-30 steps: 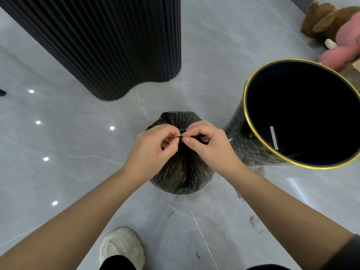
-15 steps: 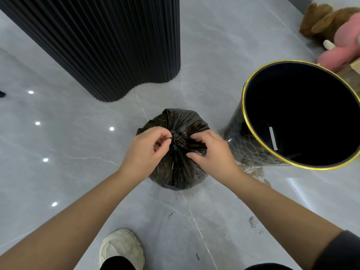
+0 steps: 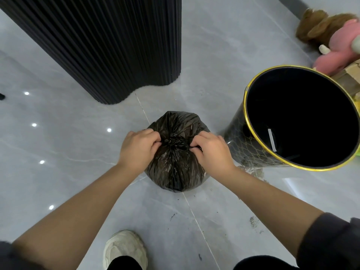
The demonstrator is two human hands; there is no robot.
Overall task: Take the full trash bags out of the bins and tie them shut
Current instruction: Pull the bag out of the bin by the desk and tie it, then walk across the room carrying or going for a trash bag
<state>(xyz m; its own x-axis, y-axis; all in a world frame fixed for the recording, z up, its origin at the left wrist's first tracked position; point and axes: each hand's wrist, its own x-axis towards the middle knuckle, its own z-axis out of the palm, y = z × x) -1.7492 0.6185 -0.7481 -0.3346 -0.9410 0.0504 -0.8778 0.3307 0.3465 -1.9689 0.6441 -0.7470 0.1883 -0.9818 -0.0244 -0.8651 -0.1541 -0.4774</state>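
Observation:
A full black trash bag (image 3: pixel 176 168) stands on the grey tiled floor in the middle of the view, its top gathered into a bunched knot (image 3: pixel 174 140). My left hand (image 3: pixel 137 149) pinches a bag end on the knot's left side. My right hand (image 3: pixel 211 150) pinches the other end on the right side. The two hands are a short way apart with the knot between them. To the right stands a black bin with a gold rim (image 3: pixel 251 129); its inside looks dark with no bag in it.
A tall black ribbed column (image 3: pixel 109 45) rises at the back left. Brown and pink plush toys (image 3: pixel 335 36) and a cardboard box (image 3: pixel 348 78) lie behind the bin. My white shoe (image 3: pixel 124 250) is on the floor near the bottom edge.
My hands have moved apart from touching over the bag's top to either side of it, drawing the ends outward. The knot now shows bunched between them, and the bag sits lower.

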